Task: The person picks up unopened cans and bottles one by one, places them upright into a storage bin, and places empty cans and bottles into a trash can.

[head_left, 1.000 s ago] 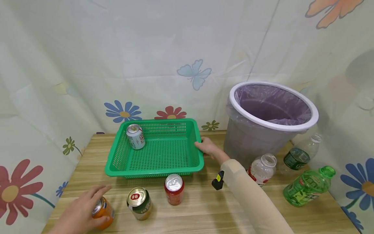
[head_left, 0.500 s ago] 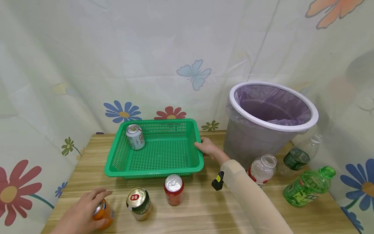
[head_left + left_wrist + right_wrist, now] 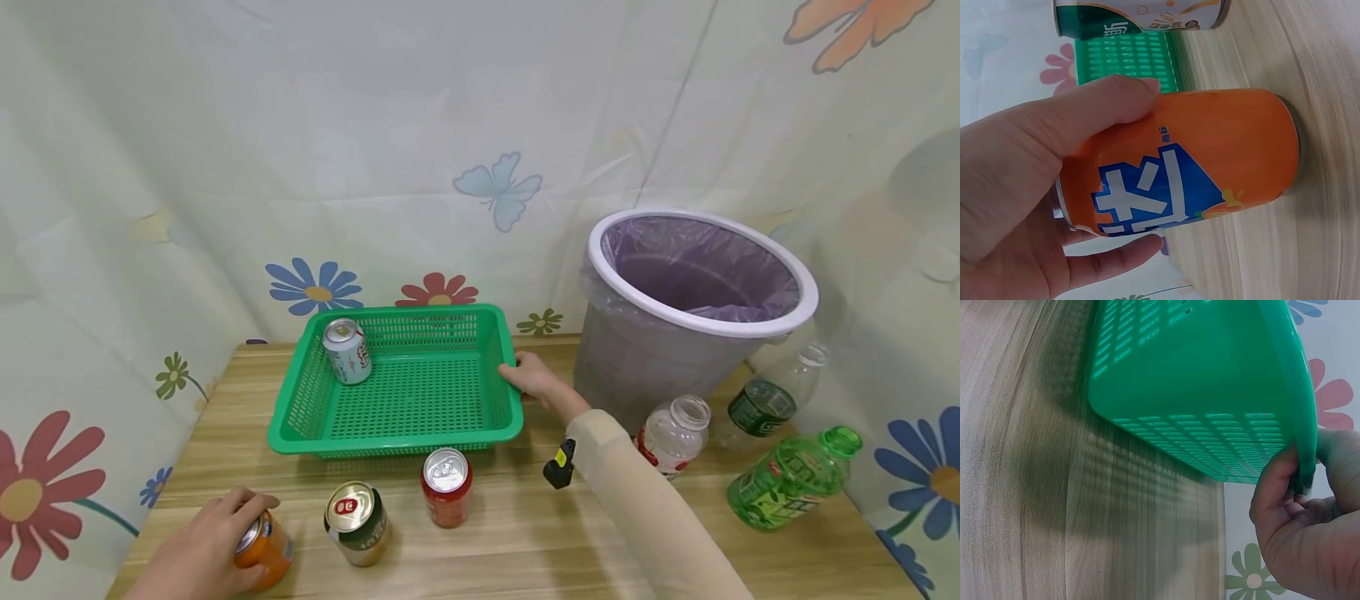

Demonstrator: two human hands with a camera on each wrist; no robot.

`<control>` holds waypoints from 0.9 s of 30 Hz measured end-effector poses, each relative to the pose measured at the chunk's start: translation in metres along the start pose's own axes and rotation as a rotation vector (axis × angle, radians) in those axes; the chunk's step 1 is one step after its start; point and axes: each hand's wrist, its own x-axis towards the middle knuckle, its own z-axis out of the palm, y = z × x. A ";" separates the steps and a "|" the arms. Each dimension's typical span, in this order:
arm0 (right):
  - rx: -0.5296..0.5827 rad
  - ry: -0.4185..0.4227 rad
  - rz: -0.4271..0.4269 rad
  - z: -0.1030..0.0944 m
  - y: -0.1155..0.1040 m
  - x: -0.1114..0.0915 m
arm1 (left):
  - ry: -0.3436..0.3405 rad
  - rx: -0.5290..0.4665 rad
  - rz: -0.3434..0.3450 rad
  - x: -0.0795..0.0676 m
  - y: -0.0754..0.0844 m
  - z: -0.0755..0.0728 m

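Observation:
My left hand [image 3: 206, 546] grips an orange soda can [image 3: 1235, 144] that stands upright at the table's front left. In the left wrist view the thumb lies along one side of the can and the fingers pass round the other, partly hidden behind it. My right hand [image 3: 534, 377] pinches the right rim of a green plastic basket [image 3: 397, 442], thumb over the edge and fingers curled beneath. A white-and-silver can [image 3: 349, 354] stands in the basket's left part. Right of the orange can are a green-and-gold can [image 3: 357, 525] and a red can [image 3: 447, 492].
Behind my right arm stands a grey bin with a white rim [image 3: 701, 323] and a purple liner. Beside it are a clear bottle with a red label [image 3: 673, 437], a clear bottle with a dark green label [image 3: 765, 406] and a green bottle [image 3: 795, 479]. A printed curtain encloses the table.
My left hand's fingers have drawn in round the orange can, the fingertips coming lower and closer to it. My right hand keeps its hold on the basket rim, unmoved.

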 end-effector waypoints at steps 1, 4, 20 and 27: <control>0.001 -0.001 -0.002 0.000 0.000 0.000 | 0.005 0.000 0.006 -0.001 0.000 0.000; 0.002 -0.001 -0.004 0.000 0.001 0.000 | 0.014 -0.002 0.019 -0.001 0.000 0.000; 0.010 -0.006 -0.012 -0.001 0.001 0.001 | -0.035 -0.003 0.008 0.003 -0.001 -0.002; 0.010 -0.014 -0.011 -0.001 0.001 0.000 | -0.035 0.007 0.033 0.004 -0.001 -0.003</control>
